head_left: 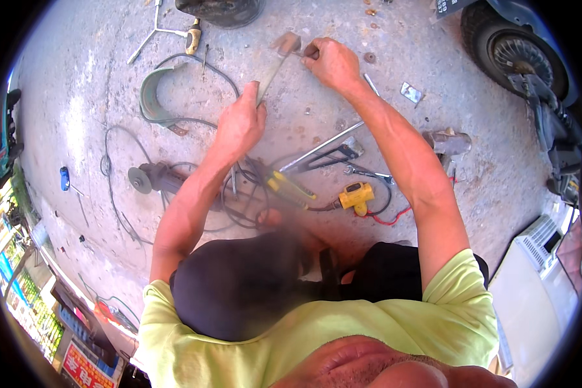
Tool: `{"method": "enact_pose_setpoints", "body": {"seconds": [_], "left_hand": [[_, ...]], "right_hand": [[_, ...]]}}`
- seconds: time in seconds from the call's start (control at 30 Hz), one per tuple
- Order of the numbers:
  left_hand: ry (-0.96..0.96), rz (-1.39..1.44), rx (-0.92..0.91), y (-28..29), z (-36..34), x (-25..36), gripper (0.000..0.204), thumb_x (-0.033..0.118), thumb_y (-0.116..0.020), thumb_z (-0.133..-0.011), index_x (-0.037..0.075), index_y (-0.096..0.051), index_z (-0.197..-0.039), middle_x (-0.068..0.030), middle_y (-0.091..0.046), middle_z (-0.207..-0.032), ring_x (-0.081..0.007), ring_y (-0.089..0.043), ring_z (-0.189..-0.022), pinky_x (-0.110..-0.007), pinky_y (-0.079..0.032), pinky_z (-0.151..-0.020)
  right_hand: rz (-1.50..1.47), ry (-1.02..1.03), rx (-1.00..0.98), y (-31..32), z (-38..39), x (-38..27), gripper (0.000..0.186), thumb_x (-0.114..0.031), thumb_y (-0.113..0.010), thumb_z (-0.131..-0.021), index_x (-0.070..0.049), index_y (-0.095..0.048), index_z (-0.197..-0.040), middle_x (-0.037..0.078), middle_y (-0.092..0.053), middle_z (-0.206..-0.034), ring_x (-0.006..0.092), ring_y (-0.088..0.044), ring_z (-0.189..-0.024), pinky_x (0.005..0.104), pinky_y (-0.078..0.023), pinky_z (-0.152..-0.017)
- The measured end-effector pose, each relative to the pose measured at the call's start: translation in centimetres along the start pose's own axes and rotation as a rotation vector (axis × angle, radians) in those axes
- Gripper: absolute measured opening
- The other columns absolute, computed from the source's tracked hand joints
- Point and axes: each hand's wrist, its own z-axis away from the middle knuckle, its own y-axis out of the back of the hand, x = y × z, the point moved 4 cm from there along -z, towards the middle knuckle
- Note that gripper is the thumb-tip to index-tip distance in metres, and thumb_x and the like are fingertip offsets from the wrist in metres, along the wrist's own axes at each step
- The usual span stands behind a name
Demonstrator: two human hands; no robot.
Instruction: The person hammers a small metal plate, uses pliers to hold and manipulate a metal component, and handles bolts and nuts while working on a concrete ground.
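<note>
My left hand (pixel 242 119) grips a long, pale, flat handle (pixel 269 79) that rises to a blurred brown head (pixel 287 44), like a hammer's, at the top centre. My right hand (pixel 330 64) is closed just right of that head, fingertips pinched on something small and dark that I cannot make out. Beneath them on the concrete lie a curved green metal band (pixel 150 97) with a cable around it, a long silver bar (pixel 320 145), yellow-handled pliers (pixel 291 191) and a yellow plug-like unit (pixel 357 196).
An angle grinder (pixel 152 178) lies among tangled cables at centre left. A T-shaped wrench (pixel 156 29) and dark round container (pixel 220 10) are at the top. A vehicle wheel (pixel 514 52) stands upper right. A white appliance panel (pixel 524 284) sits lower right. A small blue object (pixel 64 178) lies left.
</note>
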Motion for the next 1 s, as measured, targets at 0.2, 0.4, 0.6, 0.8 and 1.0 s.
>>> {"method": "enact_pose_setpoints", "body": {"seconds": [0.2,0.4,0.6,0.8,1.0], "left_hand": [[-0.023,0.078,0.073,1.9,-0.4,1.1,0.038,0.019,-0.058,-0.098,0.006,-0.048,-0.133,-0.0334,-0.068,-0.087,-0.0543,-0.067,-0.085,-0.059,-0.051,-0.074],[0.032,-0.041,-0.093,0.3,-1.0,-1.1,0.039,0.019,-0.059,-0.098,0.005,-0.048,-0.133,-0.0318,-0.068,-0.085,-0.054,-0.066,-0.082,-0.059,-0.051,-0.072],[0.008,0.017,-0.024,0.1,-0.7,-1.1,0.037,0.019,-0.059,-0.098,0.005,-0.048,-0.13,-0.0334,-0.067,-0.086,-0.0557,-0.065,-0.083,-0.06,-0.051,-0.073],[0.185,0.271,-0.171,-1.1,-1.0,-3.5,0.036,0.017,-0.063,-0.097,-0.001,-0.051,-0.127,-0.0184,-0.068,-0.078,-0.0326,-0.068,-0.065,-0.043,-0.052,-0.059],[0.38,0.732,-0.229,-2.7,1.6,-6.3,0.029,0.019,-0.066,-0.098,0.0,-0.057,-0.118,-0.0056,-0.063,-0.077,-0.0127,-0.06,-0.056,-0.029,-0.048,-0.052]], "right_hand": [[0.015,-0.005,-0.001,0.2,0.1,0.1,0.022,-0.023,-0.078,-0.084,-0.008,-0.077,-0.1,0.009,-0.077,-0.098,0.029,-0.073,-0.09,0.0423,-0.057,-0.079],[0.026,-0.004,0.009,0.1,0.2,-0.1,0.022,-0.024,-0.078,-0.084,-0.01,-0.078,-0.101,0.008,-0.077,-0.096,0.0272,-0.073,-0.09,0.0423,-0.057,-0.079],[0.02,0.023,0.019,0.0,0.2,0.0,0.023,-0.026,-0.079,-0.084,-0.01,-0.078,-0.102,0.007,-0.077,-0.095,0.0269,-0.073,-0.089,0.042,-0.057,-0.079],[0.01,0.03,0.019,0.0,0.4,0.3,0.025,-0.029,-0.078,-0.085,-0.01,-0.078,-0.102,0.009,-0.076,-0.097,0.0291,-0.073,-0.09,0.0423,-0.057,-0.079],[-0.099,0.096,-0.01,0.4,-0.1,0.4,0.03,-0.028,-0.076,-0.082,-0.004,-0.073,-0.099,0.022,-0.073,-0.096,0.0383,-0.071,-0.094,0.0465,-0.056,-0.084]]}}
